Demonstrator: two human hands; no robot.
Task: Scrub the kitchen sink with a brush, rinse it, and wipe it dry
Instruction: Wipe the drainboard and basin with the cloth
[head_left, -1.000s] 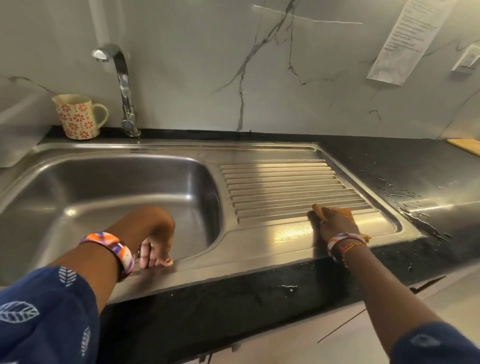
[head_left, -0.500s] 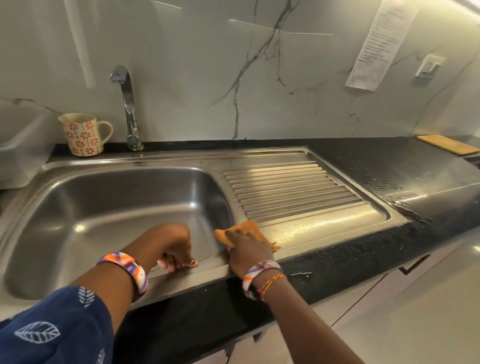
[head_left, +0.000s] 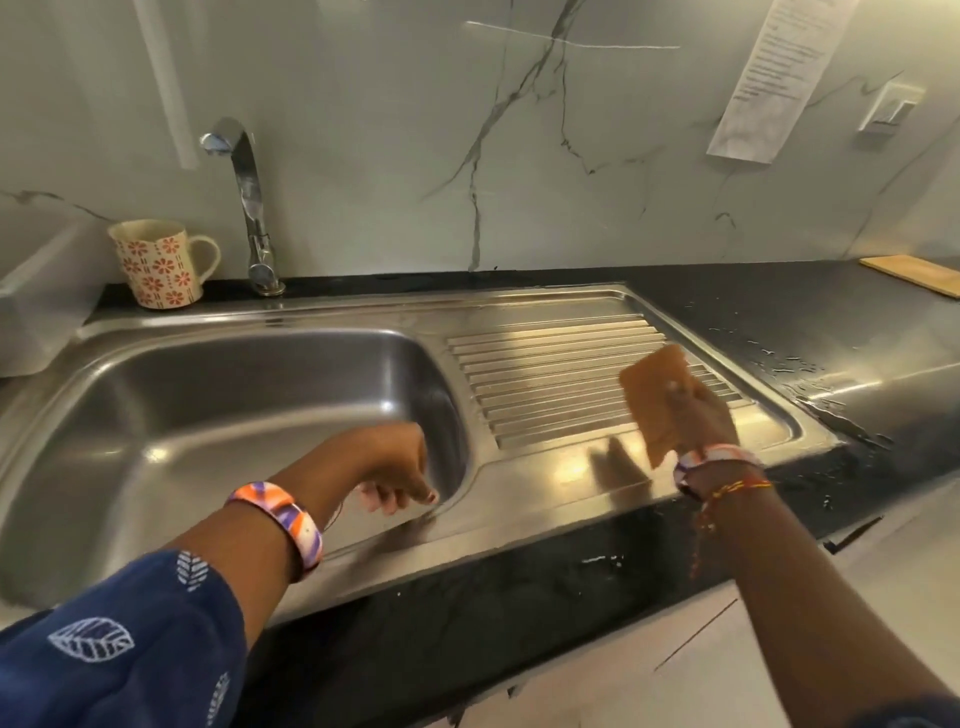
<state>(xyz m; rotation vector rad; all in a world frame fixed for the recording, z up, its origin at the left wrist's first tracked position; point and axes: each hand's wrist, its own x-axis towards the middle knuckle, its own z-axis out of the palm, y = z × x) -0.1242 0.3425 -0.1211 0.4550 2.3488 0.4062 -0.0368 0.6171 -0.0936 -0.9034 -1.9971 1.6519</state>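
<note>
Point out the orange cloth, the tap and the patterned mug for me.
orange cloth (head_left: 655, 400): head view, middle of the flat face held up over the drainboard.
tap (head_left: 248, 179): head view, upright chrome stem below the spout's bend.
patterned mug (head_left: 156, 267): head view, flowered side wall, left of the handle.

Soft overhead light glares off the steel sink (head_left: 571, 470) and wet counter (head_left: 852, 384); the right hand (head_left: 698, 410) blurs with motion, and wide-angle distortion bends the edges.
</note>
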